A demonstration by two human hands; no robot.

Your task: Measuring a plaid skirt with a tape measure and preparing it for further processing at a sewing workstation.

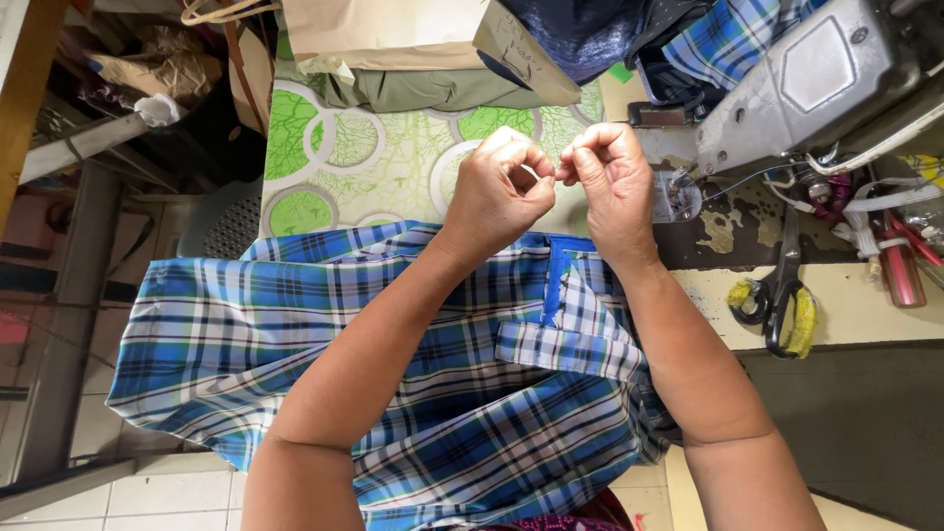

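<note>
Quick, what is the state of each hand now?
Left hand: fingers pinched shut; what it holds is too small to tell.
Right hand: fingers pinched shut against the left; what it holds cannot be told.

Blue plaid garment [324,324], draped under forearms

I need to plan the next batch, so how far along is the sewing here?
Partly done, it seems: the plaid garment already has a blue zipper strip and a folded flap. In hand: the left hand and right hand pinch something too fine to make out, perhaps thread, beside the sewing machine. Left: the garment lies off the machine, the scissors unused, so stitching probably remains.
</note>
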